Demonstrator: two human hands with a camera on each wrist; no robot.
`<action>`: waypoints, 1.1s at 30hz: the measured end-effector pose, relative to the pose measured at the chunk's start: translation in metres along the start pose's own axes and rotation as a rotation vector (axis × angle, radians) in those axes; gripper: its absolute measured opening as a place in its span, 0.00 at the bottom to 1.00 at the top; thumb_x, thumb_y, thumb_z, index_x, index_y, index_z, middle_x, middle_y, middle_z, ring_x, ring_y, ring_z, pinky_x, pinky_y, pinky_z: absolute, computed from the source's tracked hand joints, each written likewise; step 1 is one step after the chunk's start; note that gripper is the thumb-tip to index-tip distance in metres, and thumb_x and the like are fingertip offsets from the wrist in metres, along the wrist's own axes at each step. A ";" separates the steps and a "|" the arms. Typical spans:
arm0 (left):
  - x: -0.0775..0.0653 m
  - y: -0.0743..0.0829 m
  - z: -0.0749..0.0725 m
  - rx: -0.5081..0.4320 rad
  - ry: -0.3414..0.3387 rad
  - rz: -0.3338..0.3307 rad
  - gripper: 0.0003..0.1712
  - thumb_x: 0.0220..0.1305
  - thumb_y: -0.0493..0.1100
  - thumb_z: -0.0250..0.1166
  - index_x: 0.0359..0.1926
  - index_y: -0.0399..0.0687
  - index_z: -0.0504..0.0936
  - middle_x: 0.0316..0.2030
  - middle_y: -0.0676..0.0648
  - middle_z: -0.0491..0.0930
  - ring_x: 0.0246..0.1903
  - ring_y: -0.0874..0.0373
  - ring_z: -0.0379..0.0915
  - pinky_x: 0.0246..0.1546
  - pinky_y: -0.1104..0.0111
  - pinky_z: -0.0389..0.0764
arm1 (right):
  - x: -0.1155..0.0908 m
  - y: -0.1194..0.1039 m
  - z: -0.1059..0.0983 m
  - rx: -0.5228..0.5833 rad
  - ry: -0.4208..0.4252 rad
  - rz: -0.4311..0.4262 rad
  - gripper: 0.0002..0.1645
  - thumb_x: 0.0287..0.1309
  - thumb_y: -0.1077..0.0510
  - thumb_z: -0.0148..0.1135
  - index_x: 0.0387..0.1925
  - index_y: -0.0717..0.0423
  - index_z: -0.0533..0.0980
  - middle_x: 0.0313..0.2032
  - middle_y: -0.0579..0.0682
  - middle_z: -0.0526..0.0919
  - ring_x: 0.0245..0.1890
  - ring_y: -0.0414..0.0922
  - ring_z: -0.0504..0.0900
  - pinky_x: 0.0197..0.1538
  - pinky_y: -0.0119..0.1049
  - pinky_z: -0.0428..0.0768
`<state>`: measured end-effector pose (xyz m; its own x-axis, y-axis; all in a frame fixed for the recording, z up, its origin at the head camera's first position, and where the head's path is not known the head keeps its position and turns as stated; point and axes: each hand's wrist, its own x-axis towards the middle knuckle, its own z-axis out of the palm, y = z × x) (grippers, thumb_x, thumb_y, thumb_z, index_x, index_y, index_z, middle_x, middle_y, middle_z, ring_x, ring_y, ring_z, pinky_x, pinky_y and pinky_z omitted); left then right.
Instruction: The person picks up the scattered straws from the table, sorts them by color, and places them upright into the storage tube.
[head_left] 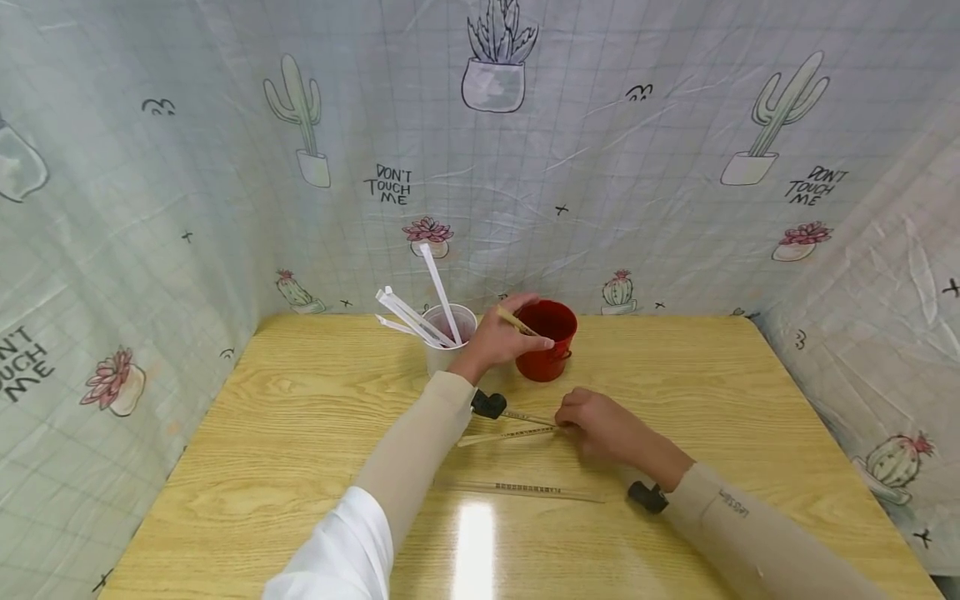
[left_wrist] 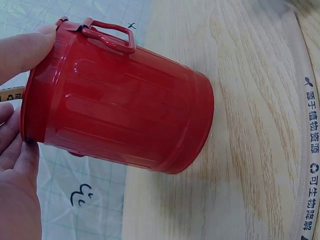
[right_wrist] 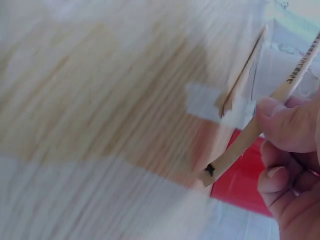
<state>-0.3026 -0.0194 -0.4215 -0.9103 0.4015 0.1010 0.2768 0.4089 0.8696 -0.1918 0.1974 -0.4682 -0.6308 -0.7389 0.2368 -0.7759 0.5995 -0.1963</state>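
A small red bucket [head_left: 542, 367] stands at the back of the table. My left hand [head_left: 501, 335] grips it at the rim, thumb on one side and fingers on the other. A brown printed paper-wrapped straw [left_wrist: 11, 94] leans out of the bucket between thumb and fingers. In front and to the right, my right hand [head_left: 603, 425] pinches another brown wrapped straw [right_wrist: 241, 145] between thumb and fingers. One more wrapped straw [head_left: 528, 417] lies near it on the table. Closer to me lies a further printed wrapped straw [head_left: 525, 488].
A white cup [head_left: 442, 358] stands left of the bucket, holding several white wrapped straws [head_left: 442, 292]. The wooden table [head_left: 300, 433] is backed by a patterned cloth [head_left: 570, 150] close behind the bucket.
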 end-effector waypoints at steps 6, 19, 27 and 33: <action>0.000 0.000 0.000 0.011 -0.003 0.002 0.47 0.56 0.48 0.81 0.75 0.49 0.71 0.72 0.47 0.74 0.70 0.48 0.71 0.71 0.54 0.76 | -0.004 0.005 -0.007 0.045 0.113 -0.080 0.17 0.52 0.79 0.66 0.31 0.54 0.83 0.32 0.44 0.81 0.35 0.39 0.76 0.40 0.35 0.82; 0.000 0.000 0.000 0.012 0.004 0.038 0.45 0.55 0.46 0.81 0.73 0.48 0.73 0.71 0.46 0.75 0.69 0.49 0.72 0.69 0.55 0.77 | 0.006 0.006 -0.036 0.195 0.394 -0.063 0.21 0.47 0.80 0.73 0.32 0.53 0.79 0.34 0.46 0.82 0.35 0.39 0.77 0.35 0.33 0.81; 0.002 -0.005 0.001 0.011 0.005 0.075 0.46 0.54 0.45 0.82 0.72 0.43 0.73 0.69 0.44 0.76 0.67 0.47 0.74 0.70 0.55 0.77 | 0.026 0.010 -0.053 0.210 0.508 -0.004 0.17 0.48 0.77 0.73 0.35 0.57 0.81 0.34 0.52 0.84 0.31 0.40 0.75 0.31 0.33 0.76; 0.002 -0.004 0.002 0.041 -0.005 0.110 0.41 0.55 0.45 0.82 0.69 0.47 0.77 0.66 0.44 0.79 0.64 0.48 0.77 0.65 0.55 0.81 | 0.047 0.011 -0.061 0.229 0.634 0.059 0.14 0.51 0.76 0.73 0.34 0.58 0.81 0.33 0.52 0.84 0.30 0.39 0.71 0.31 0.38 0.73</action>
<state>-0.3049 -0.0188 -0.4253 -0.8724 0.4495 0.1922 0.3871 0.3951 0.8331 -0.2304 0.1883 -0.4016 -0.6060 -0.3417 0.7184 -0.7640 0.5016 -0.4059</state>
